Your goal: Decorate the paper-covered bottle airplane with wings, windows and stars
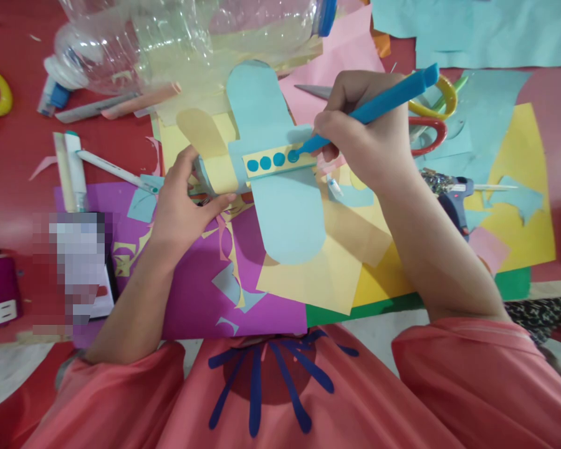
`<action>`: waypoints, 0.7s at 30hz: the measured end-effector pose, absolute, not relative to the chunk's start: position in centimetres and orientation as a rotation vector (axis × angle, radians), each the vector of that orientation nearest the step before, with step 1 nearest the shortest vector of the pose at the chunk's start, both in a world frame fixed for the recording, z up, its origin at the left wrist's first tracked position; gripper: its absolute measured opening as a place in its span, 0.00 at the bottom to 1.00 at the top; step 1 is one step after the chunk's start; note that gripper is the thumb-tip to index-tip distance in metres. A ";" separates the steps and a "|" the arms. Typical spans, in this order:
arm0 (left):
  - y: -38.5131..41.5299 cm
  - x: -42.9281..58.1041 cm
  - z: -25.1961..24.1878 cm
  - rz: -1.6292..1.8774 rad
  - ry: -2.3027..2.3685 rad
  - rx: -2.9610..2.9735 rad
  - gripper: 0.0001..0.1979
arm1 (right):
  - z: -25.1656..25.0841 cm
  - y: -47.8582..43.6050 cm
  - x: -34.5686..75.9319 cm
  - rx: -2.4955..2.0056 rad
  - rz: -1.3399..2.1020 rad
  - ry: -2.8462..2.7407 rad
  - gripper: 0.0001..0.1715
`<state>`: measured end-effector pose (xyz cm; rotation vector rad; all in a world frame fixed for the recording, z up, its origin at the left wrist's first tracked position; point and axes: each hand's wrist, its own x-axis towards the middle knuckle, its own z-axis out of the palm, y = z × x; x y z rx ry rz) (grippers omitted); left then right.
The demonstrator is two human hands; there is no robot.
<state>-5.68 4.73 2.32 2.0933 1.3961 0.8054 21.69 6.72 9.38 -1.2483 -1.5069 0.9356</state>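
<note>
- Pinching the blue marker (378, 103) between thumb and fingers, your right hand (369, 131) sets its tip on the fourth blue dot of the yellow strip (271, 163); some of those fingers are out of sight behind the hand.
- The strip lies along the body of the light-blue paper plane (290, 215), which is in front of you at the middle of the table, above the purple sheet (191, 293) and pale yellow paper.
- Your left hand (177, 209) curls round the plane's tail end, thumb on the near side; it seems to grip it, though the far fingertips are hidden.
- The marker and your right hand cover part of the plane's nose end, so you cannot see its full shape.
- The scissors (434, 136) pass behind your right hand: a blade shows on one side, yellow and red handles on the other.
- Just beside your right forearm lies the glue gun (455, 199).
- Clear plastic bottles (103, 56) are cut off by the top edge, their outlines running together.
- A pixelated patch hides most of the dark-edged device (105, 302) near your left forearm.
</note>
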 end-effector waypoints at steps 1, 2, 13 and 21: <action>4.7 -5.6 2.4 0.803 1.405 2.085 0.45 | 9.3 6.8 21.8 -1.239 0.933 -1.518 0.23; 4.7 -5.5 2.5 0.802 1.409 2.079 0.44 | 9.2 6.8 21.8 -1.233 0.929 -1.520 0.23; 4.5 -5.4 2.7 0.766 1.426 2.049 0.47 | 9.1 6.8 21.6 -1.201 0.947 -1.547 0.21; 4.6 -5.3 2.8 0.798 1.403 2.046 0.42 | 9.8 6.6 21.2 -1.295 0.916 -1.518 0.24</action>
